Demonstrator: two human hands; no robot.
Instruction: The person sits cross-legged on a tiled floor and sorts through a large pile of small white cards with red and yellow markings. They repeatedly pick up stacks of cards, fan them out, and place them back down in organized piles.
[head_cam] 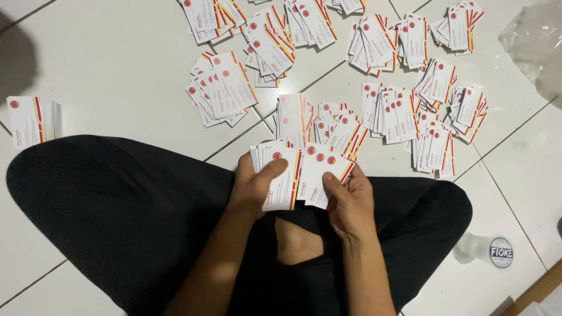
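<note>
Broadly, largest thing first, every place given relative to the held fan of cards.

Floor: glossy white tiled floor [117, 76] with dark grout lines, spreading beyond and to both sides of the fan.

Legs: crossed legs in black trousers [117, 216], directly beneath and nearer the person than the fan.

Spread piles: many loose piles of white cards with red-and-yellow stripes and a round red emblem [404, 111], lying on the floor beyond the fan, some overlapping, some apart.

Side stack: one squared stack of the same cards [32, 120], well apart to the left of the fan.

Plastic: crumpled clear plastic wrap [535, 44], far to the upper right of the fan.

Held fan: small fan of white striped cards [295, 169], above the lap, just nearer than the closest floor pile.

Left hand: left hand [254, 190], grip clenched on the fan's left part, thumb across the top card.

Right hand: right hand [351, 202], grip pinching the fan's right cards, thumb on a card face.

Doing it well: judging by this hold, sliding one card at a time with a thumb while the other hand steadies the rest should keep edges aligned and stop two cards sticking together.
</note>
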